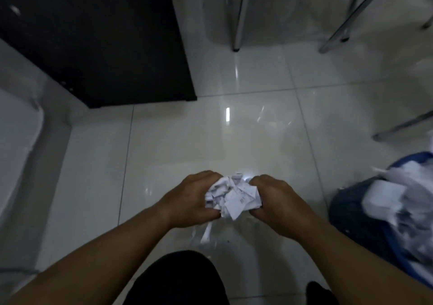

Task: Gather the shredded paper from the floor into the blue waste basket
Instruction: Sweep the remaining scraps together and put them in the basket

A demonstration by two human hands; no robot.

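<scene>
**A:** Where do we find the hands?

**B:** We see both low in the middle of the view, above a glossy pale tiled floor (187,140). The left hand (194,199) and the right hand (278,201) face each other, backs upward, with a white wad of shredded paper (232,194) squeezed between them.

**A:** How do the fingers lie?

**B:** On both hands we see the fingers (260,179) curled inward and clamped on the wad, and each thumb tucks in at its near edge. The paper bulges up between the knuckles.

**A:** Is any paper left below?

**B:** We make out a few loose strips (206,232) just under the hands. They are blurred, so we cannot tell whether they hang from the wad or lie on the tiles.

**A:** And the basket?

**B:** The blue waste basket (351,213) stands at the right edge, near the right forearm but apart from it. We see it heaped with white scraps (398,199) that rise above its rim.

**A:** What else do we see?

**B:** A dark panel (105,35) fills the upper left. Metal chair legs (241,12) stand at the top, and a knee in dark cloth (178,279) shows at the bottom.
</scene>
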